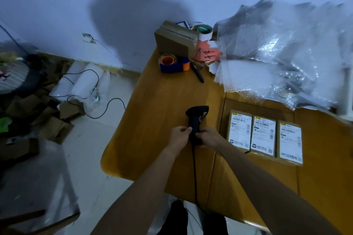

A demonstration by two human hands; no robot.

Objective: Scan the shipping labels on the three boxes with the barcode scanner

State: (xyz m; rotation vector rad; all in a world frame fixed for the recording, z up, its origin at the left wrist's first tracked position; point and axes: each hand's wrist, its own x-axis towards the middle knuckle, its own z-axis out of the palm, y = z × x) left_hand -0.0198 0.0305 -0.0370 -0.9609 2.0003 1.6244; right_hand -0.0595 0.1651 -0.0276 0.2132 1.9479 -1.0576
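At frame centre, left hand [180, 135] and right hand [209, 136] both clamped on black barcode scanner [196, 122] handle, above wooden table [152, 120]. Lower right of centre: three labelled boxes [264, 136] flat, side by side, touching.

Small home-run parcel packing room: wooden worktop [152, 105] against a bare wall, heap of clear bubble-wrap bags [282, 53], orange-and-blue tape dispenser [172, 63], three labelled brown cardboard boxes [264, 136], flattened cardboard scraps [44, 118] littering the tiled floor [84, 158].
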